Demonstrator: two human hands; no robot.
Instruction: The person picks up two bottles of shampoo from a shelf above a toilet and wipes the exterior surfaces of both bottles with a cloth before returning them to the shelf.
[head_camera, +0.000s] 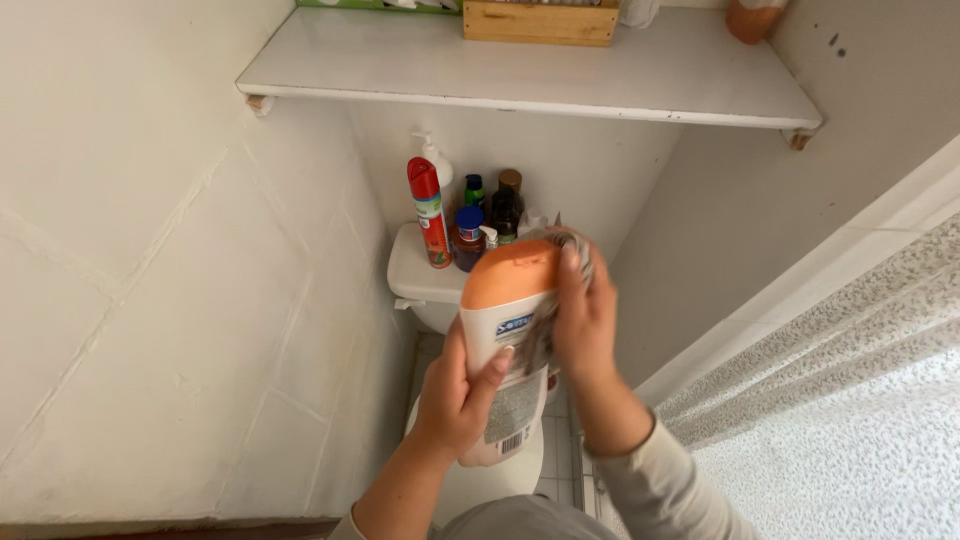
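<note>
I hold a white plastic bottle with an orange cap (505, 310) upright in front of me, over a toilet. My left hand (458, 392) grips the bottle's lower half from the left, fingers on its label. My right hand (585, 318) presses a grey patterned cloth (570, 250) against the bottle's right side near the cap. The cloth wraps over the cap's top edge and partly down the bottle.
A white toilet tank (420, 275) carries a red spray can (430, 212), a white pump bottle and several small dark bottles. A white wall shelf (640, 75) above holds a wooden box (540, 20). A patterned shower curtain (850, 400) hangs at right.
</note>
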